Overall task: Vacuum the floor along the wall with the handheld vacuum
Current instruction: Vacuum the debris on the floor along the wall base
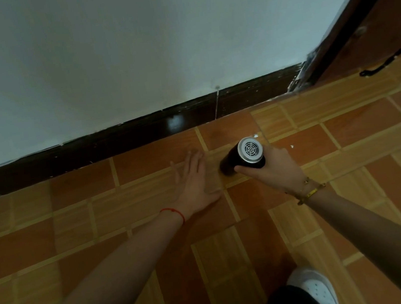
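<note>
left hand [194,179] flat on floor [350,143], vacuum [243,156] just right, wall [124,45] beyond.

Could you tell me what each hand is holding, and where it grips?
The right hand grips the handheld vacuum around its rear end, near the vent; the left hand holds nothing.

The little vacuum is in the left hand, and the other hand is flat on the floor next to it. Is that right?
Not quite. The head view shows the right hand holding the handheld vacuum. It is the left hand that lies flat, fingers spread, on the tiled floor beside it.
</note>
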The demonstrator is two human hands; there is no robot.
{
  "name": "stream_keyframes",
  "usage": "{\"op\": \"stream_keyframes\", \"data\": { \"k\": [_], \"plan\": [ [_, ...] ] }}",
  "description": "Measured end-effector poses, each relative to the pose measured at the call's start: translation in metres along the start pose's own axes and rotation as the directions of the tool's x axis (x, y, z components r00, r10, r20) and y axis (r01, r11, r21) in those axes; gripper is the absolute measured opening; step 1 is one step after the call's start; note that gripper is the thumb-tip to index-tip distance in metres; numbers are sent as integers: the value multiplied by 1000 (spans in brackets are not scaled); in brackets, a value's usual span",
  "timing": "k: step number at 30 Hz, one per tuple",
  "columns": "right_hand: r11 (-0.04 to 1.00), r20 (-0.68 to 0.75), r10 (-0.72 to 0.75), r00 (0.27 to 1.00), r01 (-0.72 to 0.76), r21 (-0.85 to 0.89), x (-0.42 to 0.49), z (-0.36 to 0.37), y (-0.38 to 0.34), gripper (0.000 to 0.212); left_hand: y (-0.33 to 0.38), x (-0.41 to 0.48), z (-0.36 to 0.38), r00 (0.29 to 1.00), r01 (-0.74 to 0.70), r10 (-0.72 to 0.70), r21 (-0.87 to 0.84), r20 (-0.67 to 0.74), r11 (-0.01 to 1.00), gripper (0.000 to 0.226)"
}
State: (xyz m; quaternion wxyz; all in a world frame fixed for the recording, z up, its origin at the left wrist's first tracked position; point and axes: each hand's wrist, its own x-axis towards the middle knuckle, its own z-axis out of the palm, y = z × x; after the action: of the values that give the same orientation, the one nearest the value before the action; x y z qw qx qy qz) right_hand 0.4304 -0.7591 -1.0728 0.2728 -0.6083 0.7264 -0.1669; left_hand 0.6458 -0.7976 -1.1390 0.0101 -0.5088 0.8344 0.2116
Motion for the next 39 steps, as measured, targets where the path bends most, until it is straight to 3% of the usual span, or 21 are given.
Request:
{"op": "stream_keyframes", "data": {
  "k": [14, 26, 39],
  "plan": [
    [999, -113, 29, 993, -34, -42, 18, -9, 15, 68, 15, 17, 9, 1000, 14, -14, -9, 1, 1000, 113],
    [984, -205, 175, 963, -163, 73, 38, -25, 38, 64, 29, 9, -4, 999, -34, 34, 8, 16, 999, 112],
    [968, -250, 231, 940, -196, 155, 56, -40, 39, 65, 37, -11, -35, 998, 58, -61, 98, 21, 993, 112]
  ]
}}
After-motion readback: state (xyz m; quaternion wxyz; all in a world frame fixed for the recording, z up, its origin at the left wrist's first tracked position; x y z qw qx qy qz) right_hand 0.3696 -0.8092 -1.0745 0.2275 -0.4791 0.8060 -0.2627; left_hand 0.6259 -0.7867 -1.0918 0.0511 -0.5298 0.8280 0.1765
